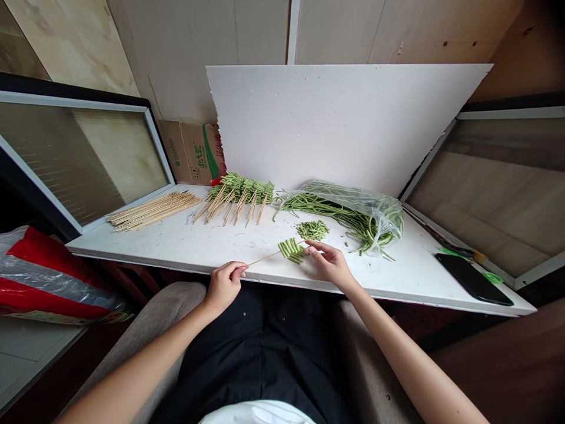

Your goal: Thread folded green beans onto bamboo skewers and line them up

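Observation:
My left hand [225, 285] is closed around the lower end of a thin wooden skewer [262, 259] at the table's front edge. Toward its far end the skewer carries a row of cut green bean pieces [290, 250], lying side by side across it. My right hand [331, 265] pinches at the skewer's tip, on what looks like a bean piece mostly hidden by the fingers. Just behind lies a small heap of cut bean pieces [312, 229]. Farther back on the left, loaded bean skewers [242, 188] are stacked with their bare ends pointing forward.
Bare skewers [154, 211] lie in a bundle on the white table [265, 281] at left. Long green beans [309, 205] spill from a clear plastic bag [386, 215]. A black phone [474, 278] rests at right. Behind stand a white board [344, 123] and a cardboard box [189, 150].

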`<state>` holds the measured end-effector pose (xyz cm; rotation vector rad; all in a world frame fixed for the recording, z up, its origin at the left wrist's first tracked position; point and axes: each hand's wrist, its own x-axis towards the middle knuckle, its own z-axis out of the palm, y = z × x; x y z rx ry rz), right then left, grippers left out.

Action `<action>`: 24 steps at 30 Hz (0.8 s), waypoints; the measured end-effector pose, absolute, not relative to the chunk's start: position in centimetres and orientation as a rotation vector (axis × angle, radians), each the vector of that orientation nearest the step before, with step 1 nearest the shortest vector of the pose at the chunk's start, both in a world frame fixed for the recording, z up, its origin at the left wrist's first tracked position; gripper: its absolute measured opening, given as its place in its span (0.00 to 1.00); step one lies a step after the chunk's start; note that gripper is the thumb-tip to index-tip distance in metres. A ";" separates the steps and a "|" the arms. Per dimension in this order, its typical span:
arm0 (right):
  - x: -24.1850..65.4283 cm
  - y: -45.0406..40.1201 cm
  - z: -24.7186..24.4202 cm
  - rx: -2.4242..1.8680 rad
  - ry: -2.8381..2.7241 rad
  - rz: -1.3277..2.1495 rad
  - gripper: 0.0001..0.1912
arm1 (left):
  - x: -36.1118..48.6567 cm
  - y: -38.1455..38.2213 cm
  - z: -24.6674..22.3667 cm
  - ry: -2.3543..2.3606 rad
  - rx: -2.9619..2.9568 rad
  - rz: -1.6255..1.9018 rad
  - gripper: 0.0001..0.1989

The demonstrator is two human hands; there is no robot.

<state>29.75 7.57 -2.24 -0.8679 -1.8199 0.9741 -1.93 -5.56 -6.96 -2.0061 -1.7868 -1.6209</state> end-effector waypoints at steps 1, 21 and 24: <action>30.0 7.9 -2.5 -0.906 -1.868 0.858 0.24 | -2.1 -5.5 -7.0 -1.797 -1.996 -1.622 0.11; 29.0 9.1 -4.1 -1.332 -2.073 0.243 0.07 | -2.6 -5.3 -7.3 -1.823 -2.016 -1.604 0.11; 29.3 9.2 -4.3 -1.220 -2.025 0.342 0.07 | -2.6 -5.3 -7.3 -1.827 -2.015 -1.597 0.11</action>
